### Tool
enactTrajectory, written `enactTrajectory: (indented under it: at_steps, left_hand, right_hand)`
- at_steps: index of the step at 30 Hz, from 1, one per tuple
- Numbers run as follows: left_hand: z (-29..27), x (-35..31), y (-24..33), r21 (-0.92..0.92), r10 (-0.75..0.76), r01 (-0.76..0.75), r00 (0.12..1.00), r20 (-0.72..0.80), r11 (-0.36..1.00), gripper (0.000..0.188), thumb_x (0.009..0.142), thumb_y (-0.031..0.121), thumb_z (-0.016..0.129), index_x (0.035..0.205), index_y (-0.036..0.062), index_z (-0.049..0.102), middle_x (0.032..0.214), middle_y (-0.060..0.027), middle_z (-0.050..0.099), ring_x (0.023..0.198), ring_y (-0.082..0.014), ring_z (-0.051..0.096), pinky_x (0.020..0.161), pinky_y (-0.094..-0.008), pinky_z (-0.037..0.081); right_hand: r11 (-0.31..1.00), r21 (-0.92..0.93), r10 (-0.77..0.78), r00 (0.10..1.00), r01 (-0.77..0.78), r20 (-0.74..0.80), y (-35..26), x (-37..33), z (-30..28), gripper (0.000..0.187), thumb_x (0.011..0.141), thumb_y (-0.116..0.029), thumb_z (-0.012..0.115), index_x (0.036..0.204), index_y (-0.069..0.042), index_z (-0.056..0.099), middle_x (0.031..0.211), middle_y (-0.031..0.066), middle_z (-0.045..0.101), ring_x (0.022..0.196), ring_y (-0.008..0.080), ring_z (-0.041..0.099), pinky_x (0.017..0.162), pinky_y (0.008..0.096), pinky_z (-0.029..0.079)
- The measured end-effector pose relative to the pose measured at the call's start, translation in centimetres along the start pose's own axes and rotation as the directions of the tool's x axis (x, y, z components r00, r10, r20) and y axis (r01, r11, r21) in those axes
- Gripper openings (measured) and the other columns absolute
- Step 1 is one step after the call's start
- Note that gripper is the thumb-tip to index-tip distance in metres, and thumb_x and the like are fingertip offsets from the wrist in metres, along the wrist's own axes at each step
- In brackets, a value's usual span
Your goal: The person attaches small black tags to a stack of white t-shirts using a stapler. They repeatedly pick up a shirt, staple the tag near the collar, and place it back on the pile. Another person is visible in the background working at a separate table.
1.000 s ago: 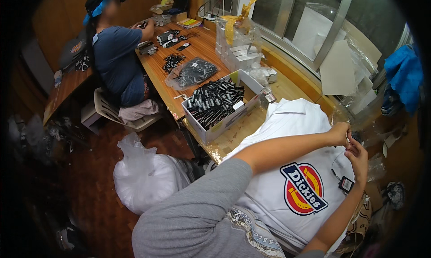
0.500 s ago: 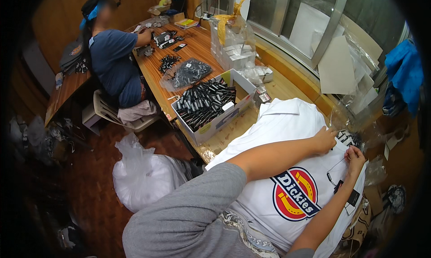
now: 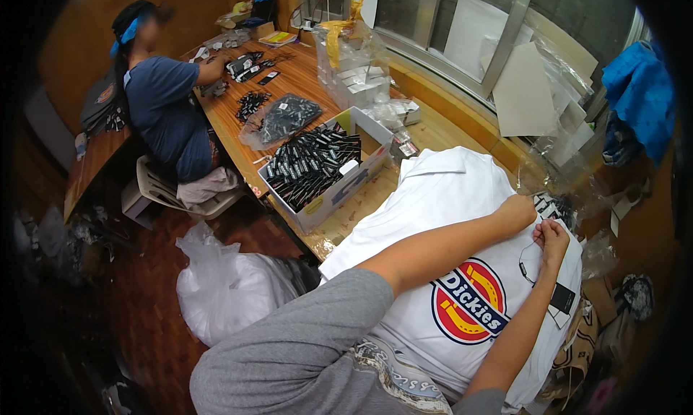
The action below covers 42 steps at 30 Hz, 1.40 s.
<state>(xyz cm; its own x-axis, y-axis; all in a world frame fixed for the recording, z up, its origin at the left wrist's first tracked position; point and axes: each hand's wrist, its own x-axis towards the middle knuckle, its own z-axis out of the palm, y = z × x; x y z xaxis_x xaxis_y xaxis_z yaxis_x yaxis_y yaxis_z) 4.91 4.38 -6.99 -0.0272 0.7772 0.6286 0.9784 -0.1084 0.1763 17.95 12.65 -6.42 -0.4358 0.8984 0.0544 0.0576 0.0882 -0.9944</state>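
A white T-shirt (image 3: 462, 198) with a round red, yellow and blue print lies spread in front of me, on top of other white cloth. My left hand (image 3: 517, 214) is closed at its far right part, beside a black-and-white patterned item (image 3: 554, 207); what its fingers hold is hidden. Just right of it, my right hand (image 3: 552, 243) pinches a thin dark cord (image 3: 522, 269) that loops down over the shirt. A black hang tag (image 3: 563, 298) rests by my right forearm, with a white tag (image 3: 557, 317) below it.
An open white box (image 3: 375, 132) full of black tags stands to the left, near a bag of dark tags (image 3: 289, 119). A stuffed plastic bag (image 3: 224, 292) sits on the floor. Across the table (image 3: 242, 122), a person (image 3: 160, 115) handles small items. Clear wrappings (image 3: 598, 256) lie at right.
My two hands have come closer together near the patterned item, and my left fingers have curled in. The whole view has shifted slightly. The person across the table stays seated.
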Motion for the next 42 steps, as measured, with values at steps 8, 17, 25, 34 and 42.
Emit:
enactTrajectory:
  at_steps: [8, 17, 25, 34, 42]
  left_hand:
    - [-0.5, 0.6, -1.3, -0.201, -0.312, 0.324, 0.946, 0.09, 0.925, 0.008, 0.061, 0.01, 0.058, 0.059, 0.0017, 0.058, 0.064, -0.0178, 0.056, 0.063, -0.0303, 0.056, 0.057, -0.0374, 0.044]
    - [-2.8, 0.9, -2.8, -0.388, -0.313, 0.376, 0.925, 0.216, 0.842, 0.014, 0.052, 0.014, 0.069, 0.059, 0.0067, 0.058, 0.061, -0.0099, 0.058, 0.06, -0.0224, 0.057, 0.057, -0.0303, 0.043]
    - [-2.4, 0.7, -2.7, -0.393, -0.311, 0.353, 0.935, 0.169, 0.849, 0.015, 0.05, 0.011, 0.068, 0.059, 0.0056, 0.057, 0.064, -0.0114, 0.058, 0.065, -0.0248, 0.057, 0.06, -0.0323, 0.043]
    - [-0.2, 0.8, -2.5, -0.31, -0.29, 0.297, 0.954, 0.071, 0.903, 0.004, 0.052, 0.009, 0.06, 0.053, 0.0062, 0.057, 0.056, -0.014, 0.056, 0.056, -0.0277, 0.057, 0.052, -0.0359, 0.044]
    - [-0.5, 0.5, -2.6, -0.375, -0.267, 0.256, 0.963, 0.026, 0.891, 0.004, 0.054, 0.009, 0.057, 0.052, 0.0061, 0.055, 0.053, -0.0129, 0.055, 0.054, -0.0279, 0.056, 0.049, -0.0345, 0.043]
  right_hand:
    - [0.972, -0.045, -0.229, 0.973, 0.229, 0.022, 1.3, 0.4, -0.4, 0.012, 0.074, -0.009, 0.055, 0.078, 0.002, 0.056, 0.064, 0.0038, 0.055, 0.054, 0.008, 0.049, 0.048, 0.0181, 0.039]
    - [0.875, -0.376, -0.325, 0.946, 0.305, 0.011, -0.8, -1.2, 2.2, 0.01, 0.068, -0.009, 0.059, 0.073, 0.0, 0.059, 0.062, 0.0058, 0.059, 0.056, 0.0106, 0.054, 0.054, 0.0223, 0.043]
    - [0.772, -0.51, -0.4, 0.914, 0.378, 0.072, -0.6, -1.4, 2.7, 0.009, 0.066, -0.008, 0.059, 0.07, -0.001, 0.06, 0.064, 0.0083, 0.059, 0.059, 0.0143, 0.056, 0.056, 0.0248, 0.043]
    - [0.733, -0.569, -0.373, 0.92, 0.373, 0.123, -0.6, -1.3, 2.2, 0.006, 0.068, -0.002, 0.056, 0.073, 0.001, 0.057, 0.061, 0.0031, 0.054, 0.053, 0.008, 0.047, 0.05, 0.0209, 0.038]
    - [0.982, -0.188, -0.003, 0.991, 0.028, 0.131, -0.6, -1.9, 3.9, 0.009, 0.075, -0.007, 0.054, 0.079, 0.001, 0.056, 0.055, 0.0007, 0.049, 0.041, 0.0054, 0.041, 0.036, 0.018, 0.032]
